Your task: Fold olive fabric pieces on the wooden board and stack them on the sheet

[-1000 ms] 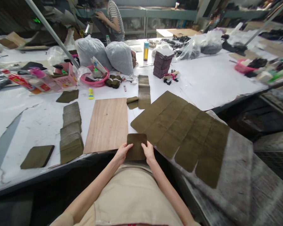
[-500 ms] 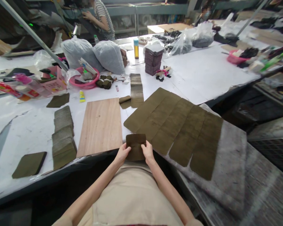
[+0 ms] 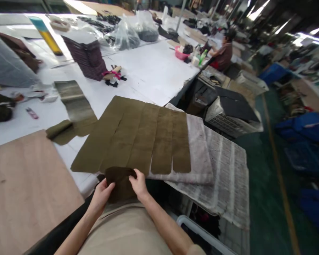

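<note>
An olive-brown fabric piece (image 3: 121, 186) is held up by its two sides at the table's near edge. My left hand (image 3: 101, 194) pinches its left side, thumb in front. At its top right corner, my right hand (image 3: 138, 184) grips it between thumb and fingers. Just beyond lie several long olive fabric strips (image 3: 142, 134), side by side on a grey padded cloth (image 3: 199, 152). Left of them rest a row of overlapping olive pieces (image 3: 76, 102) and a folded olive piece (image 3: 61, 132).
A plywood board (image 3: 32, 184) lies at the left. Farther back stand a dark purple stack (image 3: 85, 58) and a yellow-and-blue can (image 3: 48, 37). A person (image 3: 223, 53) sits at the far right edge. A white crate (image 3: 225, 120) stands beyond the padded cloth.
The view has swung to the right, bringing the aisle and a seated person into sight. Both hands still hold the fabric piece, whose top right corner now curls in my right hand.
</note>
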A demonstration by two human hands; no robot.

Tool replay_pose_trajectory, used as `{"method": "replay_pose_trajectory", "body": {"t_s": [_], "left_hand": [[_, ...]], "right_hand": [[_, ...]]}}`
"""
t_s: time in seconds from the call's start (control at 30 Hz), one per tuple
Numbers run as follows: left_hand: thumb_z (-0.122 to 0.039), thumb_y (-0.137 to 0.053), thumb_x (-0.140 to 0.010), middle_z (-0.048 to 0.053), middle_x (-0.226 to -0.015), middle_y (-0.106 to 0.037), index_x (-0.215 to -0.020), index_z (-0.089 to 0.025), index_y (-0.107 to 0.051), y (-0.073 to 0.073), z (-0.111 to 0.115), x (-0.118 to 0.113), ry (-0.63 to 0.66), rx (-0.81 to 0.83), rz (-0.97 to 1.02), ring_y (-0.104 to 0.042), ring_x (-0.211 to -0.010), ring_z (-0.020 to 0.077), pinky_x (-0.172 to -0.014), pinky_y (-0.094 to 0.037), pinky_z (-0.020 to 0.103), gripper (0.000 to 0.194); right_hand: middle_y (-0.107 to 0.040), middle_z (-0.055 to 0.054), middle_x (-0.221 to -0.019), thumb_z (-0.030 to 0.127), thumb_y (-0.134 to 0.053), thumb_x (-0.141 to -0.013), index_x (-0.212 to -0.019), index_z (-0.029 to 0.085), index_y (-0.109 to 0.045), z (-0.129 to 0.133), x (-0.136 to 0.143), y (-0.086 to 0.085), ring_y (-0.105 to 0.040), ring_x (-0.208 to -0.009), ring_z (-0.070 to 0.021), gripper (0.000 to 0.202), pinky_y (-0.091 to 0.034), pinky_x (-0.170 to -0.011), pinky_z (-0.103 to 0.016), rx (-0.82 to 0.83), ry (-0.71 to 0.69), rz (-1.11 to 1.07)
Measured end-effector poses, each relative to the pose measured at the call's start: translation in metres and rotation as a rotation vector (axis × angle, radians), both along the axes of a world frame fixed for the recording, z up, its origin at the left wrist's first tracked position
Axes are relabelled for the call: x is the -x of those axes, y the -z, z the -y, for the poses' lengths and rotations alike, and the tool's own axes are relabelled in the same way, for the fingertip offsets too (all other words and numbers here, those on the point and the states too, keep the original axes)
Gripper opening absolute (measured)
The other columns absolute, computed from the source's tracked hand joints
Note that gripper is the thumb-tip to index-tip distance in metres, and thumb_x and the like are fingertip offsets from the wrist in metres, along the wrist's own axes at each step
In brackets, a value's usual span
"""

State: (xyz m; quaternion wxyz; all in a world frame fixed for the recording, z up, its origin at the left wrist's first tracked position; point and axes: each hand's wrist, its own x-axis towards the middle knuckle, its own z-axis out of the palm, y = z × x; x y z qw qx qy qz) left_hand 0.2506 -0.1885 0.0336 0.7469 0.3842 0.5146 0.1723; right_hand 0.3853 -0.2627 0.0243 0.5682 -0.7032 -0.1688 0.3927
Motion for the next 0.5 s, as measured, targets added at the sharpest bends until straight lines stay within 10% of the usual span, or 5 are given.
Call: {"method": "replay_pose_trajectory", "body": {"t_s": [0.5], "left_hand": [[-0.031,-0.076,-0.060,0.009,-0.096,-0.072,-0.108,-0.014,-0.062,0.004,-0.004,-0.092,0.412,0.088,0.109,-0.068,-0.086,0.0277,-0.074,-0.056,0.035,0.053]], "right_hand": [[-0.070,-0.005,-0.099,0.029,-0.058,-0.075,-0.101,0.018,-0.063,0.048,-0.049,0.000,-0.063,-0.091,-0.0211,0.028,-0.050,-0.084,-0.033,0.085,0.366,-0.009]]}}
